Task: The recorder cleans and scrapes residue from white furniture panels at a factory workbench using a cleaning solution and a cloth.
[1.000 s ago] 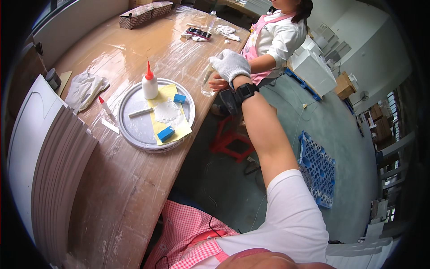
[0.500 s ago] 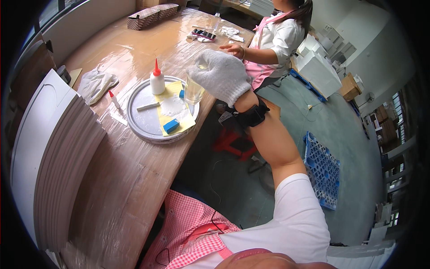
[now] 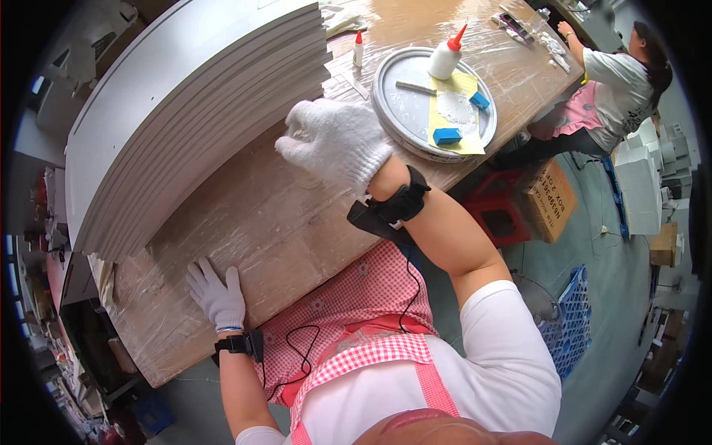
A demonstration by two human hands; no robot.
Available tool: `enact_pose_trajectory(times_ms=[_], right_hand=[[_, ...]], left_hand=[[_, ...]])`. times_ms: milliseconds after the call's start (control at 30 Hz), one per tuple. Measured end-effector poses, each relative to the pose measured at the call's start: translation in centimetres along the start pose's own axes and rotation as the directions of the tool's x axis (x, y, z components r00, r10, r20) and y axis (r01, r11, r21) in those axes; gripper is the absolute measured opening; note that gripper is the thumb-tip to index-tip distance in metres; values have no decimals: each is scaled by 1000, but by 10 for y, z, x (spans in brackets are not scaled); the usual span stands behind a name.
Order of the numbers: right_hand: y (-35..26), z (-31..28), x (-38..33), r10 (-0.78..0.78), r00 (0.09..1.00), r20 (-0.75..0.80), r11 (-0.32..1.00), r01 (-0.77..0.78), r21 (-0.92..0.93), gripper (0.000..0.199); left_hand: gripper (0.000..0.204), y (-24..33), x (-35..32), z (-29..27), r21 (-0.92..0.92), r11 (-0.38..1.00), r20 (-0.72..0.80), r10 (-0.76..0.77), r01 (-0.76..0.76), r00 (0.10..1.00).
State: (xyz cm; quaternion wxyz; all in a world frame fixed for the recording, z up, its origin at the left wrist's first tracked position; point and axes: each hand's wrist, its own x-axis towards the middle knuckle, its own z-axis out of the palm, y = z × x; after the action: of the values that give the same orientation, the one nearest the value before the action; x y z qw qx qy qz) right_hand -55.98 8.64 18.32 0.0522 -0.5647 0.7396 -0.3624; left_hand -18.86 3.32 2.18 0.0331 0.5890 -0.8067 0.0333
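My left hand (image 3: 217,297), in a white knitted glove, lies flat on the plastic-covered wooden table (image 3: 267,215) near its front edge, fingers spread. Above the table, my right hand (image 3: 334,141) wears a similar glove. Its fingers are curled in; whatever they may hold is hidden. It is between the stack of white panels (image 3: 222,96) and a round grey lid (image 3: 393,111). On the lid are a white squeeze bottle (image 3: 443,63) with a red nozzle, yellow paper (image 3: 466,141) bearing white paste, two blue blocks (image 3: 447,136) and a pale stick (image 3: 415,87).
A small red-tipped bottle (image 3: 358,53) stands behind my right hand. At the far right of the table are a phone (image 3: 515,27) and crumpled white cloths (image 3: 552,46). Another person (image 3: 619,89) works there. A carton (image 3: 550,200) and red stool (image 3: 498,208) stand below.
My view has swung toward the panels. My right hand has drawn back from beside the lid, and the clear cup-like thing there is out of sight. My left hand has come into view.
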Motion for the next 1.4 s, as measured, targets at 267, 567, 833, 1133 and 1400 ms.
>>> enact_pose_trajectory(times_ms=[267,567,833,1133,1400], right_hand=[[-20,37,45,-58,989,139,998,57,10,34],[-2,56,62,-121,991,57,977,109,186,40],[42,72,49,125,985,-123,708,-2,706,37],[63,129,33,220,974,-48,535,-80,841,28],[78,61,6,525,788,-320,584,-60,809,16]], left_hand=[[93,90,60,-18,-287,924,136,300,-252,944],[79,160,119,1,-754,638,36,282,-159,959],[68,188,122,-11,-936,347,105,112,60,988],[81,189,132,-5,-992,124,59,188,35,980],[67,176,130,5,-995,78,71,249,53,966]])
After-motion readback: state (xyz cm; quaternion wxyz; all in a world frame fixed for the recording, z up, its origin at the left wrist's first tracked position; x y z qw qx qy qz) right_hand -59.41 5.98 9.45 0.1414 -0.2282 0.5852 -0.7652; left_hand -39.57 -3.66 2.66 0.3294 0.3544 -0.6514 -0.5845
